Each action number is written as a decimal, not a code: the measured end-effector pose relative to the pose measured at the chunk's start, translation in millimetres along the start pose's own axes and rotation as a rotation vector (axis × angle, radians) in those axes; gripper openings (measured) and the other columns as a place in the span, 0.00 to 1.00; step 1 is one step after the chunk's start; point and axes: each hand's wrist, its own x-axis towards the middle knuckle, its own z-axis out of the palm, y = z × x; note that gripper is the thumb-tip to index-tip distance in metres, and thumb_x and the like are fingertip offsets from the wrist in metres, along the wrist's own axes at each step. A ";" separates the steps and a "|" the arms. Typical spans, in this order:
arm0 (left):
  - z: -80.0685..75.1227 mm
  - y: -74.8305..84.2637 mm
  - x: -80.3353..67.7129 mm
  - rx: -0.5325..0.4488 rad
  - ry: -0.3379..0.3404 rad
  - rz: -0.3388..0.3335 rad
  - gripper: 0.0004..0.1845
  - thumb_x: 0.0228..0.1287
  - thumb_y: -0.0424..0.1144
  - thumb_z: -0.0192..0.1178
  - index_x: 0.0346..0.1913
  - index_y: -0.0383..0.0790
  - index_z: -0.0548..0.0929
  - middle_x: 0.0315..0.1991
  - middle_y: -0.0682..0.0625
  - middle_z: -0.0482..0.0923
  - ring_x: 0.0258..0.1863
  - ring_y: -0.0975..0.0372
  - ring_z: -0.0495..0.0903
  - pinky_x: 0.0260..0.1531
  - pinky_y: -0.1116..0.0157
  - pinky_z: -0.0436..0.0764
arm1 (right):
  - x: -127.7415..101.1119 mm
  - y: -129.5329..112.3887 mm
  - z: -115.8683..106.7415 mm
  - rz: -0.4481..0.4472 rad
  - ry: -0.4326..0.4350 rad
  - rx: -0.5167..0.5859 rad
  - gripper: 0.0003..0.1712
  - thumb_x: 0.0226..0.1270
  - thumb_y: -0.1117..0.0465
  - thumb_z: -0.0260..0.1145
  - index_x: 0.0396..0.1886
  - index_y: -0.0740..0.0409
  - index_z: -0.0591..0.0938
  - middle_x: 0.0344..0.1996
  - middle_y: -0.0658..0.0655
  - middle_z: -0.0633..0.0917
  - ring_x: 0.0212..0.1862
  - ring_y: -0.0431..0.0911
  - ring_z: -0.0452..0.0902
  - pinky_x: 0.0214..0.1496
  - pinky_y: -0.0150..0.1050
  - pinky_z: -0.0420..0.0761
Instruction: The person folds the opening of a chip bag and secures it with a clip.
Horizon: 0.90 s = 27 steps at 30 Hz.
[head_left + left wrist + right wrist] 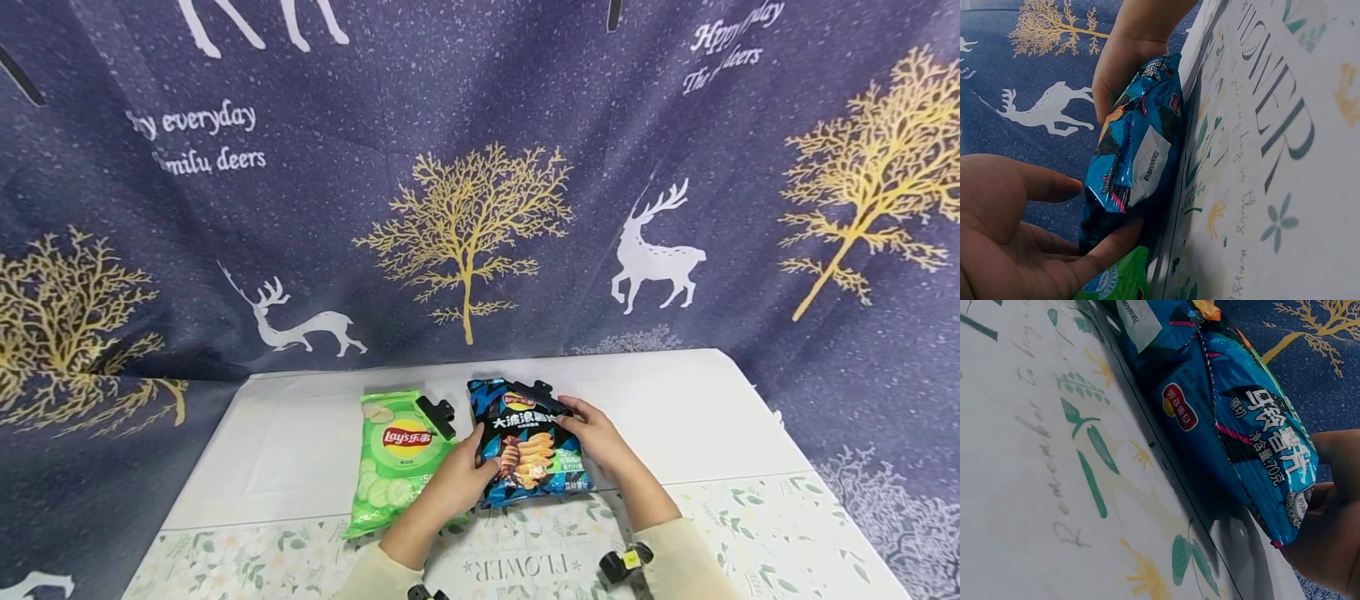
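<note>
You hold the blue chip bag (528, 446) between both hands on the tabletop (300, 450).

Your left hand (457, 483) meets the bag's edge at its 8 o'clock, fingers fairly straight against it and thumb under the corner, not wrapped around. Your right hand (596, 437) curls onto the edge at 2 o'clock, beside the black clip (540, 393) at 12. The green chip bag (397, 458), with its own clip (437, 415), lies just beside at 9 o'clock.

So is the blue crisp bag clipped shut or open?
Clipped shut: a black clip sits across the top of the blue crisp bag.
</note>
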 end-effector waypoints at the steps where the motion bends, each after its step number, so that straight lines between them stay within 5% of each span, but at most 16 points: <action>1: 0.2 0.1 0.1 0.001 0.002 0.001 0.39 0.77 0.43 0.52 0.81 0.35 0.47 0.14 0.59 0.60 0.10 0.66 0.62 0.17 0.65 0.73 | 0.0 0.3 0.6 -0.002 -0.001 0.001 0.32 0.75 0.61 0.59 0.75 0.64 0.67 0.70 0.71 0.71 0.66 0.61 0.74 0.66 0.50 0.78; 7: 1.8 -0.9 0.4 0.020 0.026 -0.001 0.39 0.75 0.42 0.54 0.80 0.33 0.50 0.25 0.49 0.70 0.14 0.63 0.66 0.25 0.62 0.75 | 0.6 2.8 2.1 -0.012 -0.007 0.007 0.33 0.73 0.61 0.62 0.75 0.64 0.67 0.69 0.72 0.72 0.67 0.62 0.74 0.64 0.49 0.80; 10: 2.5 -1.2 -0.6 0.048 0.053 0.016 0.39 0.74 0.42 0.56 0.80 0.31 0.52 0.50 0.34 0.78 0.32 0.54 0.81 0.44 0.53 0.81 | 0.9 3.3 2.5 -0.012 -0.011 0.010 0.33 0.73 0.61 0.62 0.75 0.63 0.67 0.68 0.72 0.73 0.66 0.62 0.74 0.64 0.49 0.80; 14: 3.7 -2.0 -1.2 0.064 0.064 0.018 0.39 0.74 0.43 0.57 0.79 0.31 0.53 0.73 0.30 0.64 0.61 0.42 0.77 0.66 0.45 0.72 | 1.6 4.5 2.7 -0.016 -0.019 -0.020 0.33 0.74 0.59 0.62 0.75 0.62 0.67 0.69 0.72 0.72 0.69 0.63 0.72 0.68 0.54 0.76; 20: 4.9 -1.6 -0.7 0.064 0.068 0.009 0.39 0.74 0.43 0.56 0.79 0.32 0.54 0.77 0.32 0.57 0.76 0.40 0.60 0.73 0.42 0.63 | 3.4 6.0 2.6 -0.016 -0.019 -0.029 0.32 0.73 0.59 0.63 0.75 0.59 0.69 0.72 0.70 0.69 0.73 0.65 0.67 0.72 0.59 0.71; 27: 5.8 -1.5 -1.7 0.066 0.077 0.013 0.38 0.74 0.43 0.57 0.79 0.30 0.55 0.77 0.32 0.58 0.76 0.39 0.60 0.73 0.41 0.63 | 1.7 5.3 2.6 -0.029 -0.026 -0.036 0.32 0.74 0.59 0.62 0.74 0.61 0.69 0.71 0.71 0.70 0.71 0.65 0.68 0.71 0.58 0.73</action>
